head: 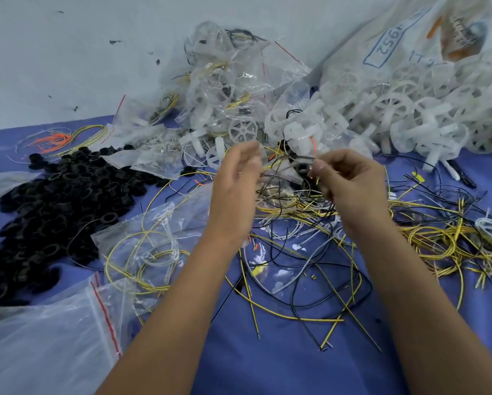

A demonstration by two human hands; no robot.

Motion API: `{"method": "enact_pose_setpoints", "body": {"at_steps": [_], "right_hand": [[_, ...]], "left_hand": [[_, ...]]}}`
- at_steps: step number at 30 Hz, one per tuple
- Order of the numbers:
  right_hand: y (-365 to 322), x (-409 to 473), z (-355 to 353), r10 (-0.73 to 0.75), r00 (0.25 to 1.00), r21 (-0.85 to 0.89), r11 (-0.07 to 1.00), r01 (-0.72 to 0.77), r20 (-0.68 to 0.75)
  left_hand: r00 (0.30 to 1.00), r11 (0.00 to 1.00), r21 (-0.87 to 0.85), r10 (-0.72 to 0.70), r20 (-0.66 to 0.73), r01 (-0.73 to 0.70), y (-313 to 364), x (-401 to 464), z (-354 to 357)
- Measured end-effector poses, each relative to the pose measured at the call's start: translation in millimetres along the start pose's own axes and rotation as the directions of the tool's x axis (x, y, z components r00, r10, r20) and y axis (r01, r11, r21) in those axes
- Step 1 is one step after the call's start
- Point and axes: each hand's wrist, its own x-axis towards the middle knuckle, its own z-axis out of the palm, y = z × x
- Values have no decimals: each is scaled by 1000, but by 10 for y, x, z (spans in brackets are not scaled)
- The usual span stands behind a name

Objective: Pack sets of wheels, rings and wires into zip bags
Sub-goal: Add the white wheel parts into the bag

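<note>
Both hands are raised above the middle of the blue cloth-covered surface (267, 366). The left hand (236, 181) has its fingers loosely extended, blurred at the tips, touching a clear zip bag (279, 166) held between the two hands. The right hand (350, 181) has its fingers curled and pinches thin black wires (301, 159) at the bag's mouth, with a small black plastic ring (303, 168) just beside its fingertips.

A large white woven sack (387, 41) at top right bears blue hand-written digits in a box, seen upside down, reading about "4952"; other writing there is too blurred to read.

One heap of black rings (54, 201) lies left, one heap of translucent white spoked wheels (410, 115) right, one pile of filled bags (219, 89) behind. Loose yellow, black and white wires (310, 280) are too many to count. Empty red-striped zip bags (54, 337) lie lower left.
</note>
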Motion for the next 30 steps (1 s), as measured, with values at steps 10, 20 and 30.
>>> {"method": "enact_pose_setpoints", "body": {"at_steps": [10, 20, 30], "right_hand": [[-39, -46, 63, -28, 991, 131, 991, 11, 129], [10, -180, 368, -84, 960, -199, 970, 141, 268], [-15, -347, 521, -117, 924, -329, 912, 245, 363]], "left_hand": [[945, 842, 479, 106, 308, -251, -32, 35, 43], [950, 999, -32, -2, -311, -8, -39, 39, 279], [818, 997, -71, -70, -570, 36, -13, 92, 316]]}}
